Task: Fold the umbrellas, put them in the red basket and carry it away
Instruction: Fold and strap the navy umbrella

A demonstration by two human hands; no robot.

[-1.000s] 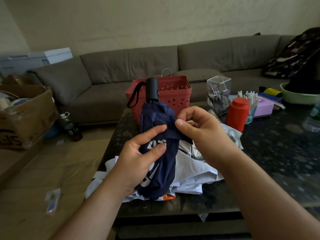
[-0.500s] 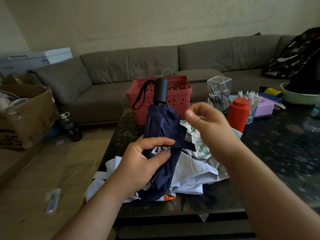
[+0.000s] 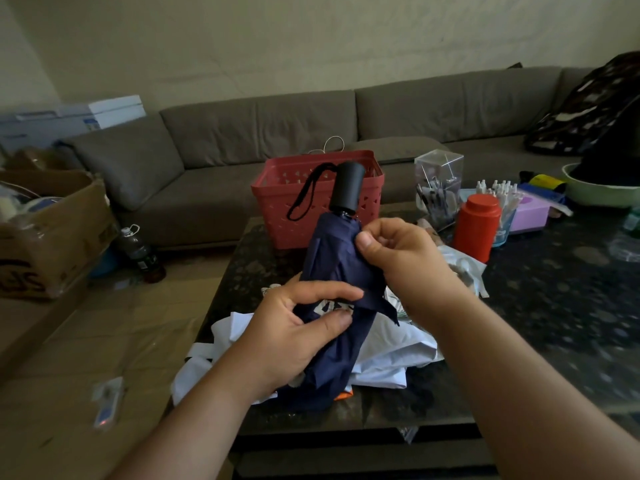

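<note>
Right now: navy umbrella (image 3: 341, 292) held upright-ish over the table (image 3: 554, 306), handle (image 3: 348, 187) tilted toward 1 o'clock, just in front of the red basket (image 3: 277, 188) at 12. Left hand (image 3: 294, 336) grips the canopy mid-body, fingers curled round the cloth, thumb on top. Right hand (image 3: 401, 252) pinches folds near the handle end, thumb pressed against curled fingers. Strap tab (image 3: 382, 304) hangs loose at 3 o'clock of the bundle, not fastened yet by the look of it. White umbrella (image 3: 388, 355) lies crumpled on the table under the navy one, still unfolded.

Step in hand, as I judge it: gathering pleats and wrapping them tight before closing the strap. To do it well: keep the left grip firm so wrapped folds don't spring open, twist pleats one way with the right, smooth from handle toward tip, then pull the tab round snug. Slack cloth likely bulges and the strap won't reach. Basket drop comes after.
</note>
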